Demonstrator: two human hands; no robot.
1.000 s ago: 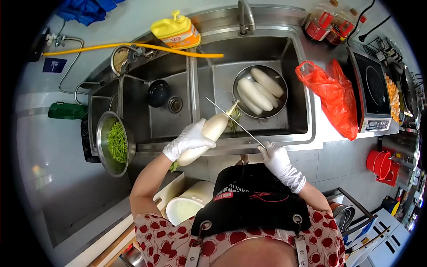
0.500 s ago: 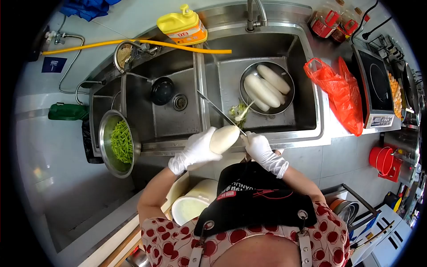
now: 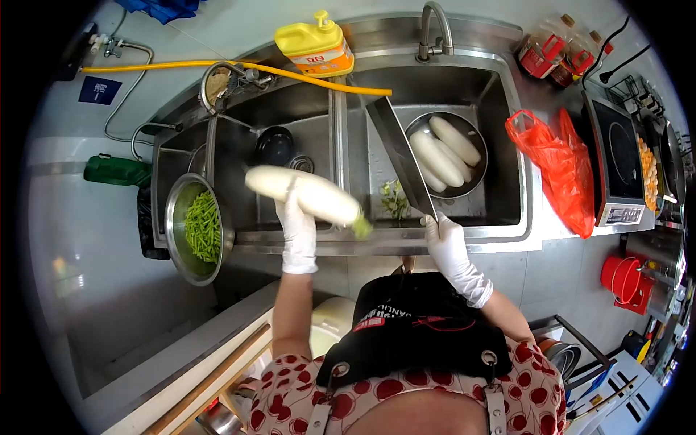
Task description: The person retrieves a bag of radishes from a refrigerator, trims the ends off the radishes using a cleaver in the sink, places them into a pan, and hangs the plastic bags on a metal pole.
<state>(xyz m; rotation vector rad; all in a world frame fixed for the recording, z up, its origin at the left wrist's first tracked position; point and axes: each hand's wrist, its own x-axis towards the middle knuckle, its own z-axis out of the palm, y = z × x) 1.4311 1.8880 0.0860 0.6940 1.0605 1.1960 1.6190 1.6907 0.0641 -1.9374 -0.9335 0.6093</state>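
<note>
My gloved left hand (image 3: 296, 221) is wrapped around a long white radish (image 3: 308, 194), held sideways over the front of the left sink basin; its green-tipped end points right and is smeared by motion. In my gloved right hand (image 3: 447, 243) is the handle of a broad-bladed kitchen knife (image 3: 401, 156), its blade slanting up and left over the right basin. Behind the blade, a round metal pan (image 3: 480, 163) holds several white radishes (image 3: 438, 159). Green trimmings (image 3: 394, 199) lie on the basin floor left of the pan.
A steel bowl (image 3: 174, 235) of cut green beans (image 3: 202, 226) stands at the left. The left basin (image 3: 239, 156) holds a black bowl (image 3: 275, 143). A yellow hose (image 3: 304, 77) crosses behind, near a yellow jug (image 3: 317, 54). Right are a red plastic bag (image 3: 562, 181) and an induction cooker (image 3: 620, 148).
My left hand has moved left and turned the radish sideways, away from the knife. The knife has swung steeper and shifted right. Green trimmings remain in the right basin.
</note>
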